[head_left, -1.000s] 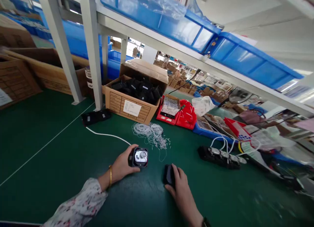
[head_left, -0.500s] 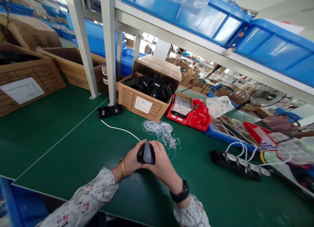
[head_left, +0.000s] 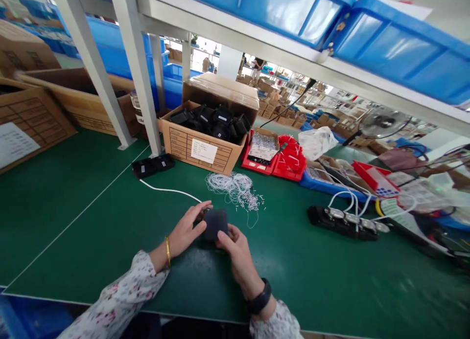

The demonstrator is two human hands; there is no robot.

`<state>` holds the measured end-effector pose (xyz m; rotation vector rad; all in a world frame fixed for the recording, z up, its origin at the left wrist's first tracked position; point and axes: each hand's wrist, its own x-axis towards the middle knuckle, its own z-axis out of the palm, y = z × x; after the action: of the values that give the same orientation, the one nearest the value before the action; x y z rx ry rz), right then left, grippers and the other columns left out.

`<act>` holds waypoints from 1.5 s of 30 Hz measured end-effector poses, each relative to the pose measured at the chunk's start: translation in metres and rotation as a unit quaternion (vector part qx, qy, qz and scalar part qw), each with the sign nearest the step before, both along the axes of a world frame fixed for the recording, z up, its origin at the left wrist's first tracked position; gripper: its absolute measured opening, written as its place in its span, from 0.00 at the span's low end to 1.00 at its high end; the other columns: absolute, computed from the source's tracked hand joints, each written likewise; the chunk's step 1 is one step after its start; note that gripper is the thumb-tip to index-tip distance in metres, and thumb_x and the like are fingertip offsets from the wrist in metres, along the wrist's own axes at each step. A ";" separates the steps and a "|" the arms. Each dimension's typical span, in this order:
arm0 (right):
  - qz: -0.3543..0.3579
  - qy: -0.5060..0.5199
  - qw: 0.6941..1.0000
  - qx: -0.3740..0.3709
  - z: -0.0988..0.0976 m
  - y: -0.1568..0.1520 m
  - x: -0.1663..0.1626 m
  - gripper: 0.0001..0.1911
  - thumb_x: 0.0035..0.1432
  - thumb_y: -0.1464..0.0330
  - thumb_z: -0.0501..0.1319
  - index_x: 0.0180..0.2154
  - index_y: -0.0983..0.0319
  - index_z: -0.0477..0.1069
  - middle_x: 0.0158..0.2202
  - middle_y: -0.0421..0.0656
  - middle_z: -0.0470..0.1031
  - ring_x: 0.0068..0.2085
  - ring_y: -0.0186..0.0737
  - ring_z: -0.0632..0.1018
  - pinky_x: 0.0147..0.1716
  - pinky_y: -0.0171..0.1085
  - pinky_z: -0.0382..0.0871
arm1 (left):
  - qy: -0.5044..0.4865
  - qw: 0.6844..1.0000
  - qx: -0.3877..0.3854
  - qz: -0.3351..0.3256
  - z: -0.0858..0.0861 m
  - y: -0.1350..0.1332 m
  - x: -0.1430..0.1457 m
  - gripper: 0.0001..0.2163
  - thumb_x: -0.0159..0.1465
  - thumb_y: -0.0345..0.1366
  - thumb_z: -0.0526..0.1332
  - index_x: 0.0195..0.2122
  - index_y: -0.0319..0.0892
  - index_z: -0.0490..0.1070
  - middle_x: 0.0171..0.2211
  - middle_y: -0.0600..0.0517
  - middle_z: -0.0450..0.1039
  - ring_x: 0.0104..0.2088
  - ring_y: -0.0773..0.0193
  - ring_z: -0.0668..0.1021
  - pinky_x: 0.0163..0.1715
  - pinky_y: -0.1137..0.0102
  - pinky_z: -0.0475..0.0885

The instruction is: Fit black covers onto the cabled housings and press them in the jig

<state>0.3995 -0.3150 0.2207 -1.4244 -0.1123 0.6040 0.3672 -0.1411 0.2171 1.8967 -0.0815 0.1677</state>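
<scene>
A small black box-shaped piece (head_left: pixel 215 225) is held between both hands over the green bench, its flat dark face turned up. My right hand (head_left: pixel 238 248) grips its right and lower edge, thumb on the face. My left hand (head_left: pixel 189 230) is at its left side, thumb and fingers against it. A white cord (head_left: pixel 171 189) runs across the bench from a pair of black pieces (head_left: pixel 153 166) toward the left hand; its near end is hidden there. Just beyond lie a tangle of thin white string (head_left: pixel 229 183) and scattered small white bits (head_left: pixel 250 200).
A cardboard box (head_left: pixel 205 143) full of black pieces stands beyond the string, beside red trays (head_left: pixel 288 160). To the right lies a black strip with silvery round parts (head_left: pixel 343 222). Shelf posts (head_left: pixel 137 75) rise at left; blue bins (head_left: pixel 400 50) sit on the shelf above.
The black piece has been turned so a plain flat face shows. My right hand has shifted to its lower right edge, and the left hand's fingers have straightened. The camera view has shifted.
</scene>
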 end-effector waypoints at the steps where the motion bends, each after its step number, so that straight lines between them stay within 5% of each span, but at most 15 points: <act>1: 0.019 -0.056 0.998 -0.036 0.003 0.000 0.000 0.24 0.46 0.60 0.65 0.43 0.65 0.66 0.36 0.46 0.72 0.34 0.40 0.73 0.35 0.38 0.68 | 0.010 1.000 0.022 -0.003 0.004 0.005 -0.001 0.26 0.63 0.47 0.50 0.59 0.43 0.52 0.54 0.45 0.63 0.50 0.54 0.69 0.51 0.59 0.63; 5: 0.079 -0.299 0.931 -0.196 0.013 -0.005 -0.001 0.26 0.40 0.69 0.67 0.45 0.61 0.66 0.39 0.44 0.70 0.39 0.43 0.71 0.40 0.41 0.66 | 0.049 0.990 0.106 -0.073 0.013 0.018 -0.011 0.27 0.54 0.47 0.62 0.54 0.44 0.62 0.50 0.47 0.67 0.47 0.54 0.70 0.49 0.62 0.65; 7: 0.107 -0.350 0.907 -0.209 0.015 -0.007 -0.004 0.27 0.39 0.72 0.67 0.45 0.60 0.66 0.40 0.43 0.68 0.41 0.43 0.70 0.42 0.40 0.66 | 0.060 0.989 0.116 -0.074 0.013 0.018 -0.018 0.26 0.50 0.43 0.66 0.50 0.44 0.65 0.48 0.48 0.68 0.48 0.54 0.70 0.48 0.63 0.66; 16: 0.090 -0.342 0.921 -0.165 -0.001 -0.005 -0.007 0.28 0.39 0.70 0.70 0.45 0.59 0.64 0.42 0.42 0.66 0.43 0.41 0.70 0.43 0.39 0.67 | 0.053 0.996 0.077 -0.003 0.002 0.002 -0.036 0.23 0.50 0.41 0.66 0.47 0.43 0.64 0.45 0.48 0.68 0.45 0.55 0.72 0.45 0.65 0.68; 31: 0.124 -0.377 0.894 -0.208 0.011 -0.007 0.005 0.25 0.40 0.62 0.70 0.42 0.60 0.68 0.35 0.41 0.67 0.37 0.40 0.71 0.36 0.37 0.67 | 0.062 0.995 0.073 0.015 0.000 0.005 -0.032 0.23 0.51 0.44 0.64 0.46 0.42 0.65 0.44 0.47 0.69 0.44 0.55 0.72 0.45 0.64 0.67; 37: 0.115 -0.352 0.909 -0.192 0.009 -0.007 0.008 0.25 0.42 0.65 0.69 0.43 0.60 0.67 0.38 0.42 0.67 0.38 0.40 0.71 0.38 0.37 0.67 | 0.059 0.995 0.074 0.026 -0.002 0.003 -0.028 0.22 0.52 0.45 0.63 0.45 0.41 0.64 0.43 0.48 0.69 0.42 0.56 0.73 0.42 0.66 0.68; 45: 0.129 -0.376 0.896 -0.198 0.007 -0.012 0.007 0.26 0.41 0.68 0.70 0.44 0.59 0.65 0.39 0.42 0.67 0.40 0.41 0.71 0.39 0.38 0.68 | 0.053 0.995 0.063 0.049 -0.010 -0.006 -0.038 0.23 0.54 0.43 0.63 0.49 0.42 0.62 0.52 0.44 0.63 0.48 0.54 0.70 0.43 0.64 0.69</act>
<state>0.4065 -0.3269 0.2278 -2.0044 -0.8435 0.2587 0.3289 -0.1473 0.2075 2.0333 0.0737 0.1309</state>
